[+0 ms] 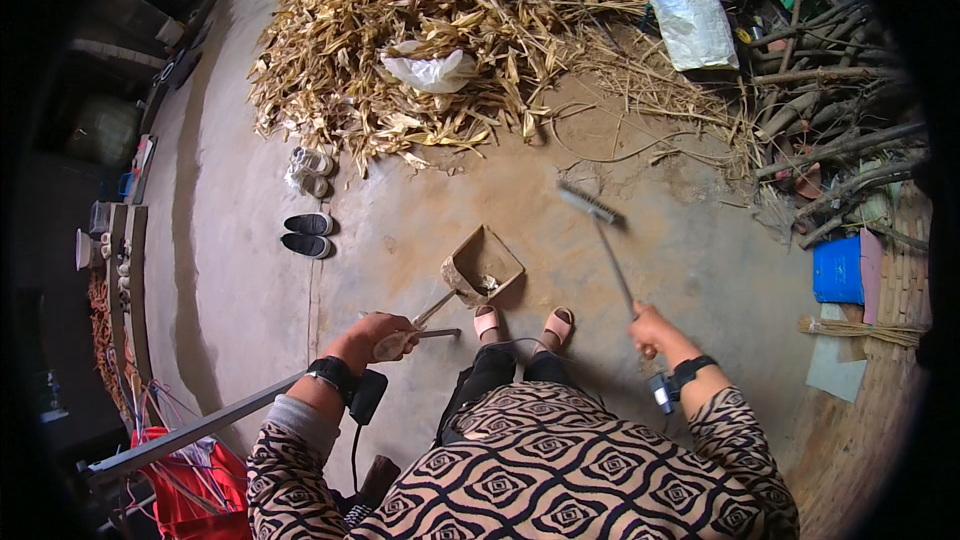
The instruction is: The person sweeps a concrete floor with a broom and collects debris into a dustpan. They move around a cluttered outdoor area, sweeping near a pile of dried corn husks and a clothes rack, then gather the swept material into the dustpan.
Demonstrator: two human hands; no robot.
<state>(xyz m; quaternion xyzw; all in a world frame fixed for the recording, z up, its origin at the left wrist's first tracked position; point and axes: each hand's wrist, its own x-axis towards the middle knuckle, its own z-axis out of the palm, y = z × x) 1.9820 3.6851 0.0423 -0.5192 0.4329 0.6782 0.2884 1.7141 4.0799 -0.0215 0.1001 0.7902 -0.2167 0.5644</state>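
Note:
My left hand (390,337) grips the handle of a long-handled dustpan (487,262), whose pan rests on the concrete floor just ahead of my feet, with a small pale scrap inside. My right hand (651,330) holds the long handle of a broom (591,204) with a narrow, bristled head. The broom head is slightly blurred and lies ahead and to the right of the pan, apart from it. Brownish dirt stains the floor (540,187) around both tools.
Dry corn husks (390,22) with a white plastic bag (435,73) are heaped ahead. At the right are cut branches (832,105), a white woven sack (690,15) and a blue container (838,270). Dark shoes (307,235) stand left; a metal bar (202,424) crosses lower left.

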